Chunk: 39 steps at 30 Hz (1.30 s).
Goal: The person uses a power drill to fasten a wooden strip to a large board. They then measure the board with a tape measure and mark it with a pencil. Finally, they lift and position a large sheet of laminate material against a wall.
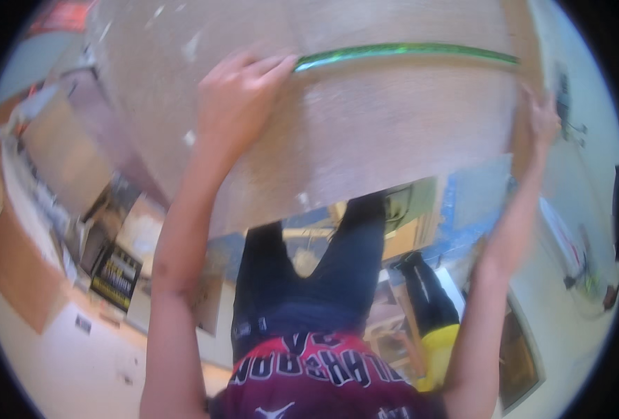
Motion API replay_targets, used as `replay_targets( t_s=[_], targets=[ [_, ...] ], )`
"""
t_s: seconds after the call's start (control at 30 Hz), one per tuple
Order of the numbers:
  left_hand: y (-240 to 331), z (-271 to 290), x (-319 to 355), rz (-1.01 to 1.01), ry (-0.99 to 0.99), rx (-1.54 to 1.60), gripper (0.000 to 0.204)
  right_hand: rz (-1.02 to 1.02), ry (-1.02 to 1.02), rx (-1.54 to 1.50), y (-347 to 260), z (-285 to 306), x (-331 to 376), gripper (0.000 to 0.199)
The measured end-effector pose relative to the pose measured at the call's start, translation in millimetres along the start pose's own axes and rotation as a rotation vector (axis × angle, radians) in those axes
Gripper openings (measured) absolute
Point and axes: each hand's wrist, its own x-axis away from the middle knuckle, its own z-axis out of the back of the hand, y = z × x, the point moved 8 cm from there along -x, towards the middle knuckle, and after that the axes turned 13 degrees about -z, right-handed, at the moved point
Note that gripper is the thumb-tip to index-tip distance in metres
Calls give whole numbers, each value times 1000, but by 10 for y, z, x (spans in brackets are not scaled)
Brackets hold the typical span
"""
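A large brownish wooden board [393,119] spans the upper middle, in front of my legs. Across its face runs a shiny green strip [407,49] that looks like a tape measure blade, reaching nearly to the board's right edge. My left hand [236,98] is closed at the strip's left end, its knuckles over the board; whatever lies inside the fist is hidden. At the right edge, just below the strip's other end, my right hand [543,119] grips the board, its fingers somewhat blurred.
On the left lie a brown panel [68,150], a black box with yellow print [116,276] and cluttered pieces. A person in black trousers and a yellow top [438,349] shows at the lower right. A pale wall [588,174] runs along the right, with cords near it.
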Motion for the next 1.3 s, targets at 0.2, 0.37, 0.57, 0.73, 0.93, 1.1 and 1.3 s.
replay_targets(
  t_s=[0.2,0.37,0.57,0.73,0.93,1.1,1.3],
  targets=[
    [-47,66,67,45,11,97,32,6,4,-4,-319,-50,374,78],
    [-19,98,-5,28,46,113,29,-71,-67,-3,-418,171,353,69],
    [33,54,-176,34,17,127,28,-8,-104,-70,-283,100,94,68],
    [46,73,-187,65,15,129,27,38,-82,-67,-289,45,87,69],
    [98,83,-213,59,17,130,25,44,-59,-61,-127,32,-2,72],
    [-7,32,-84,96,18,120,22,39,-78,-15,-331,-15,52,82],
    [-30,5,-184,107,-57,192,22,80,-4,-23,-39,14,-52,82]
  ],
)
